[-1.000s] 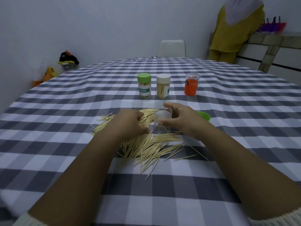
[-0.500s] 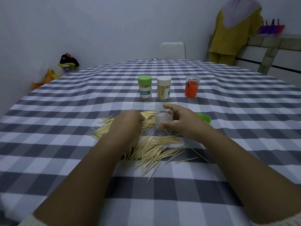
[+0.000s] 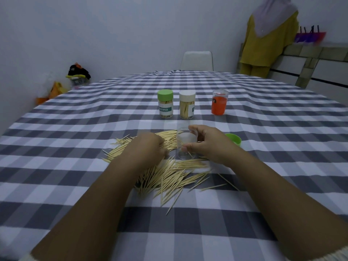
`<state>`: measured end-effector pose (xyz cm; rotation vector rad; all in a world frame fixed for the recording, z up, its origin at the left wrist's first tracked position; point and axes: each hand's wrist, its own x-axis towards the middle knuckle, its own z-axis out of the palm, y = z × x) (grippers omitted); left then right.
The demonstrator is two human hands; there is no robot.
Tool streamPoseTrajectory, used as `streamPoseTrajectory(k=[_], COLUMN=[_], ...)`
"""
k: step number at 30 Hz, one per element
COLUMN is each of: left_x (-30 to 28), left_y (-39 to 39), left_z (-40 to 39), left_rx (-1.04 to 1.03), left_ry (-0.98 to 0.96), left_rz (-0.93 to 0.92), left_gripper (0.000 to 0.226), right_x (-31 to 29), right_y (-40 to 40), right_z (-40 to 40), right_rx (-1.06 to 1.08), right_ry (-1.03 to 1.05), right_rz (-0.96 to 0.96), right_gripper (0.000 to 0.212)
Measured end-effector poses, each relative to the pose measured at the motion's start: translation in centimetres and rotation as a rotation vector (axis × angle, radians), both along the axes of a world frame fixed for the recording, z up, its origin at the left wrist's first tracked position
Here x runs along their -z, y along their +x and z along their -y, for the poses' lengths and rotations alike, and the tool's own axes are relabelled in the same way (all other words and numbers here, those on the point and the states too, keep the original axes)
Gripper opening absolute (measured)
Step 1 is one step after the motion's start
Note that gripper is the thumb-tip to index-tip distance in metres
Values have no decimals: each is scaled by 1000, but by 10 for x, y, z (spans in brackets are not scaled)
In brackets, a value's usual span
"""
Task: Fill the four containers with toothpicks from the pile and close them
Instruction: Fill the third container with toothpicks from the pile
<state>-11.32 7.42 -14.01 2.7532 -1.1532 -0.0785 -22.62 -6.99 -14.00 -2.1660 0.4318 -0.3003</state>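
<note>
The surface (image 3: pixel 75 129) is covered by a grey-and-white checked cloth. A loose toothpick pile (image 3: pixel 165 174) sprawls across its near middle, with a clear open container (image 3: pixel 185 146) standing upright at the pile's far edge and a green lid (image 3: pixel 234 140) just to its right. Further back stand a green-capped toothpick container (image 3: pixel 165 106), a white-capped one (image 3: pixel 187 107) beside it, and an orange container (image 3: pixel 219 105) apart to the right.

Open cloth (image 3: pixel 75 147) left of pile (image 3: pixel 165 176); containers (image 3: pixel 185 107) beyond.
</note>
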Motion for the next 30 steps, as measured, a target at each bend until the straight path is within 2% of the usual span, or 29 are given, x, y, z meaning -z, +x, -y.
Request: streamPoseTrajectory(k=[2, 4, 8, 13, 18, 24, 28, 30], left_x=[-3, -6, 3, 8, 12, 4, 2, -3], left_y=[-2, -1, 5, 4, -3, -10, -11, -11], left_z=[4, 13, 22, 23, 17, 24, 25, 26], left_rx=[2, -18, -31, -30, 24, 20, 3, -20], left_ry=[64, 148, 233, 218, 65, 184, 182, 205], left_rz=[-8, 4, 107, 218, 242, 207, 206, 155], left_gripper=[17, 23, 26, 32, 21, 33, 34, 42], right_x=[0, -1, -1, 0, -1, -1, -1, -1], right_y=[0, 0, 0, 0, 0, -2, -2, -2], right_z=[0, -1, -1, -1, -1, -2, -1, -1], right_rx=[0, -2, -1, -12, -16, 15, 17, 17], right_ry=[20, 15, 25, 24, 18, 11, 8, -3], right_rz=[1, -2, 2, 17, 25, 71, 72, 68], right_gripper=[73, 72, 71, 76, 75, 78, 78, 78])
